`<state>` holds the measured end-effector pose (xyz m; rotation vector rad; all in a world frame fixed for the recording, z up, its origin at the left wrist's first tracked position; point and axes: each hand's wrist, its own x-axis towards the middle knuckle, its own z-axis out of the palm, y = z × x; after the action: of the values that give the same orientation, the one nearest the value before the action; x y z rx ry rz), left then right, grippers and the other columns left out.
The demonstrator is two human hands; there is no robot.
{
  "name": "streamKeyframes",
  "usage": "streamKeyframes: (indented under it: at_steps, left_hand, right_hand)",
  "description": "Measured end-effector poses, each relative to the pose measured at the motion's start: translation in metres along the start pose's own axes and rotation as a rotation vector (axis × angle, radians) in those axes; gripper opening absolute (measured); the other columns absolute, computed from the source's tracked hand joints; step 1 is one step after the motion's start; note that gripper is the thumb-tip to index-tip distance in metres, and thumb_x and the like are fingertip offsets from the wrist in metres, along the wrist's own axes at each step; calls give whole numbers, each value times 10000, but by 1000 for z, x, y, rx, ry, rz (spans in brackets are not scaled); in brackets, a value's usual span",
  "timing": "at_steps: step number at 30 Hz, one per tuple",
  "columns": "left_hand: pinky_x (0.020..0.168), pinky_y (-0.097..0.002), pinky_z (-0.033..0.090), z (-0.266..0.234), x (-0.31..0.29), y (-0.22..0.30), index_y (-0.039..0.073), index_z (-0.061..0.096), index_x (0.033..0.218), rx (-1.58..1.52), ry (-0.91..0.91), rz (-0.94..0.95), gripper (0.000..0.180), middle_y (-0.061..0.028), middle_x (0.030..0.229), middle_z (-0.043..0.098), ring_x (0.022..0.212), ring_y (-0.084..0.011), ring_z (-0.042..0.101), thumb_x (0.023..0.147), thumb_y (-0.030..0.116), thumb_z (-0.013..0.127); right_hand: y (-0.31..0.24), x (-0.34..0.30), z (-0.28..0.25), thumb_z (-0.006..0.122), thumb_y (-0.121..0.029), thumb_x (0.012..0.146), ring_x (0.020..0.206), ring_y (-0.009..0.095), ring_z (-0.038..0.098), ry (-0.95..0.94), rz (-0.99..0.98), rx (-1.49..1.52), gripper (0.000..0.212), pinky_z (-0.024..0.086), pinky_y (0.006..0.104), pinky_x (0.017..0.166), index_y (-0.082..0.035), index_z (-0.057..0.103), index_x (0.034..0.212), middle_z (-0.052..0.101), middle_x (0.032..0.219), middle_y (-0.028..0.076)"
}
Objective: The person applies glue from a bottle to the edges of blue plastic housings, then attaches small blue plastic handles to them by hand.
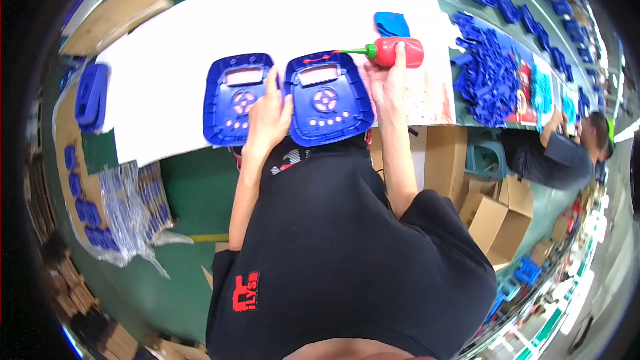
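The red bottle [388, 51] lies sideways, its long axis running left to right, green nozzle pointing left over the right blue panel's [347, 107] far edge. The right hand [387, 83] grips it from the near side. The left hand [270, 115] overlaps the left blue panel's [222, 107] right edge; whether it grips, I cannot tell.

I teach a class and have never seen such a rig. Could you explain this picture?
There is no machine, just a person working bare-handed. The picture comes from a fisheye camera worn on the head, looking down. On the white table lie a left panel and a right panel, both blue, and a blue cloth. The right hand holds a red bottle, its green nozzle at the right panel's far edge; the left hand lies over the left panel's inner edge.
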<state>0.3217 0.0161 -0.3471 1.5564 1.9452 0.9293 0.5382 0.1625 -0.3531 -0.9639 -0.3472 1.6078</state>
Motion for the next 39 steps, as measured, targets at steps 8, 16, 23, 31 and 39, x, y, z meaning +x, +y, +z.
streamKeyframes:
  at_steps: [8,16,23,31,39]
  left_hand:
    - [587,-408,464,-7,4,18,45,250,1453,-6,-97,-57,663,-106,622,532,589,-279,604,873,89,567]
    - [584,-393,468,-9,2,19,45,265,1451,-21,-77,-78,654,-107,610,514,568,-262,595,871,76,568]
    - [568,-413,460,-9,4,19,41,278,1440,-34,-99,-97,640,-116,616,528,569,-287,598,874,114,566]
    - [530,-395,386,-4,2,11,56,241,1459,-75,-54,-55,676,-82,572,448,508,-229,503,877,108,581]
    - [521,-393,385,-4,1,8,26,247,1441,-77,-41,-52,653,-86,559,434,498,-237,500,880,109,570]
  right_hand:
    - [-100,19,-27,682,-496,839,695,204,612,-60,93,-707,502,421,283,508,-112,547,1134,632,879,99]
    - [-193,95,-57,567,-410,869,763,285,693,-17,-188,-2108,423,545,401,661,-43,674,1051,700,872,174]
    - [-227,191,-126,615,-190,777,1003,376,595,211,-823,-2596,230,501,492,808,-168,699,990,671,981,123]
    - [-206,171,-57,530,-201,962,726,340,668,-167,-977,-1597,210,521,386,695,-2,518,1028,687,853,186]
    - [-90,29,59,416,-258,1026,574,80,509,-786,148,-862,357,458,230,547,-4,547,1240,535,718,17]
